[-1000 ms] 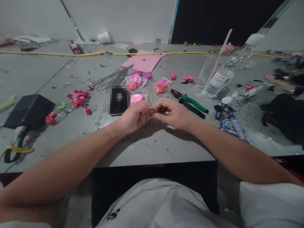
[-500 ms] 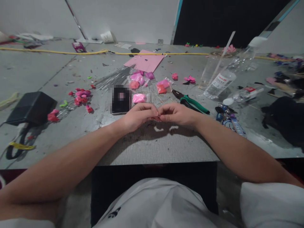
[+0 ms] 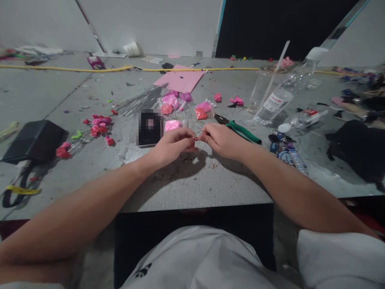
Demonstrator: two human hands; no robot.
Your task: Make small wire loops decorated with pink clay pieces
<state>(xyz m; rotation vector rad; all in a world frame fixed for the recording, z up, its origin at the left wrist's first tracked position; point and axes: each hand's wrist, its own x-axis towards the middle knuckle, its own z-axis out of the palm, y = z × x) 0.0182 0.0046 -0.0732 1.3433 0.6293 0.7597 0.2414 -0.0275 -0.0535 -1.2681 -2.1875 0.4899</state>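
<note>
My left hand (image 3: 177, 144) and my right hand (image 3: 221, 138) meet fingertip to fingertip just above the table. Both are pinched on a thin wire (image 3: 197, 139), of which only short bits show between the fingers. Whatever else may be in the pinch is hidden. Right behind my left hand lies a bag of bright pink clay (image 3: 172, 125), and a dark-screened phone (image 3: 149, 127) sits to its left. Green-handled pliers (image 3: 239, 130) rest behind my right hand, jaws pointing left.
Left of the phone are pink and red clay flowers (image 3: 99, 125) and a black power adapter (image 3: 34, 140). A bundle of wires (image 3: 141, 100), pink paper (image 3: 180, 78) and clay bags (image 3: 201, 111) lie behind. Rightward stand a cup (image 3: 255, 94) and a bottle (image 3: 273, 106), with keychains (image 3: 285, 150) nearer.
My fingertips have drawn slightly apart, and my right hand has risen and turned so its back shows more. The whole view has shifted a little.
</note>
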